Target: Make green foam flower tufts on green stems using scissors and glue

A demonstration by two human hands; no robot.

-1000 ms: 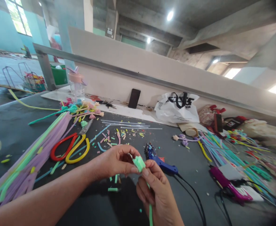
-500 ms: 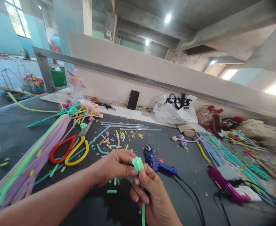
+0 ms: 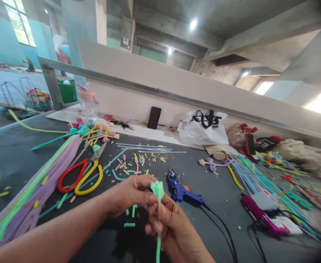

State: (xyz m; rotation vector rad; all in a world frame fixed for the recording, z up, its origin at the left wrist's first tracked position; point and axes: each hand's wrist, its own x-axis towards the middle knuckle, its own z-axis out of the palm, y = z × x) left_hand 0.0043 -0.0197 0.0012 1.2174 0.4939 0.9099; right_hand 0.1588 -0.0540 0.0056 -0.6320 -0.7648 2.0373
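Observation:
A light green pipe-cleaner flower stands upright on its long green stem, which hangs down to the bottom edge. My left hand pinches the flower's left side between thumb and fingertips. Just below the head, the fingers of my right hand are closed around the stem. The blue glue gun lies right of my hands, its cord running toward the bottom right. Scissors with one red and one yellow handle lie to the left. Short coloured cuttings are scattered around my hands.
Purple and green stems lie at the left, below a cluster of small flowers. Clear glue sticks, a phone, a bottle and a white bag are farther back. A magenta glue gun lies at the right among more stems.
The flower and my right hand have shifted slightly left, and the flower has turned a little, with its stem now hanging straighter. Both hands still grip it.

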